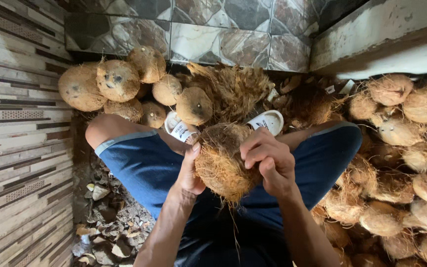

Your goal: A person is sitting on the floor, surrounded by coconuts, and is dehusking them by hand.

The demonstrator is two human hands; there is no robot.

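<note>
Both hands grip one coconut (222, 165) over the lap: left hand (190, 170) cradles its side, right hand (268, 160) pinches the fibre. Best tear small tufts, cradling firmly.

Striped tile wall (16, 123), marbled dark tiles (213, 29), debris-strewn floor (107, 232)

The floor (82, 168) is pretty messy: husked coconuts (119, 81) piled near the tiled wall, fibrous ones (401, 163) heaped right, shell scraps (107, 237) scattered left.
</note>
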